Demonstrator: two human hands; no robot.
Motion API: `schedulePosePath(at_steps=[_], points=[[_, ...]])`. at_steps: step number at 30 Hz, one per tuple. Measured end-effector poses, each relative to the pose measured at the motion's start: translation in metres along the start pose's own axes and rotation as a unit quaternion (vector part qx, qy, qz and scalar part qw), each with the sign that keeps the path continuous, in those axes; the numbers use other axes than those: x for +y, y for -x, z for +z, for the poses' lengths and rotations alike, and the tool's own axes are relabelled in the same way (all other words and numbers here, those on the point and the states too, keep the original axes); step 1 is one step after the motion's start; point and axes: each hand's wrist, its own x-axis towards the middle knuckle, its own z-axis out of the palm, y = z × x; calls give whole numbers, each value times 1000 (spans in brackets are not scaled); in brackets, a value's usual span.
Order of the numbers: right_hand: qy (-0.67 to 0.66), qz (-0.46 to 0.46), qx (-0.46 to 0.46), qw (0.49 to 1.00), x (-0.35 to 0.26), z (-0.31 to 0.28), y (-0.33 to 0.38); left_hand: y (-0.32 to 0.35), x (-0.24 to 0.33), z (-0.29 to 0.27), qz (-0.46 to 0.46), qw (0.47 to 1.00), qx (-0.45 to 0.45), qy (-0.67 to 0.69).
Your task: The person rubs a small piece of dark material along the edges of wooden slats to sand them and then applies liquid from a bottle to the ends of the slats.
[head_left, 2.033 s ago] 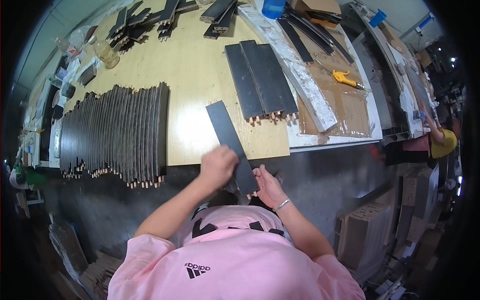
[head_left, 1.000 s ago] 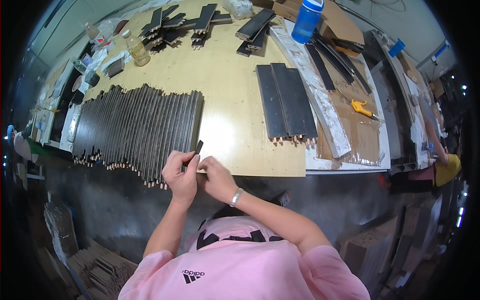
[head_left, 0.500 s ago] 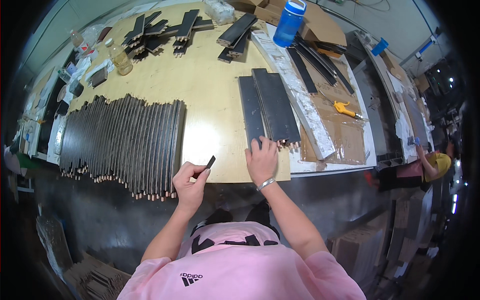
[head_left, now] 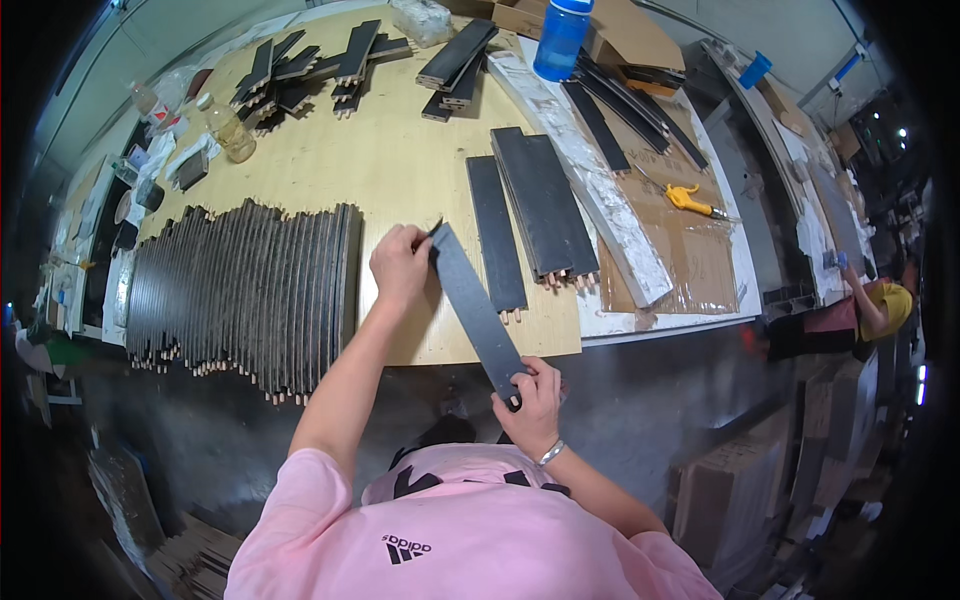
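Note:
A dark flat wooden slat [head_left: 472, 308] slants between my hands, its near end over the table's front edge. My right hand [head_left: 532, 408] is closed around that near end, where a pale peg shows. At the far end, my left hand [head_left: 400, 262] is closed with its fingertips against the slat; a small black strip [head_left: 437, 228] pokes out there, mostly hidden. To the left lies a row of dark slats [head_left: 245, 295] standing on edge, with pale pegs at their ends. Right of the held slat are a single slat [head_left: 496, 235] and a stack of slats [head_left: 545, 210].
More slats [head_left: 355, 60] lie crosswise at the back. A white-flecked beam [head_left: 585, 185] runs along the right, beside cardboard [head_left: 690, 255] bearing a yellow air gun [head_left: 690, 200]. A blue bottle [head_left: 563, 45] and a clear bottle [head_left: 228, 130] stand farther back. Another person [head_left: 850, 320] is far right.
My right hand has taken a slat from the right-hand group and drawn it toward me. My left hand, with the small black strip, has moved forward to the slat's far end.

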Motion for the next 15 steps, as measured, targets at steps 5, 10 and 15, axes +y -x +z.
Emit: schedulePosePath(at_steps=[5,10,15], points=[[-58,18,4,998,2,12,8,-9,-13,12,54,994,-2,-92],[-81,43,5,996,9,13,11,70,29,1,182,975,-128,-23],[-100,31,6,994,9,14,7,27,4,14,118,990,-24,-68]])
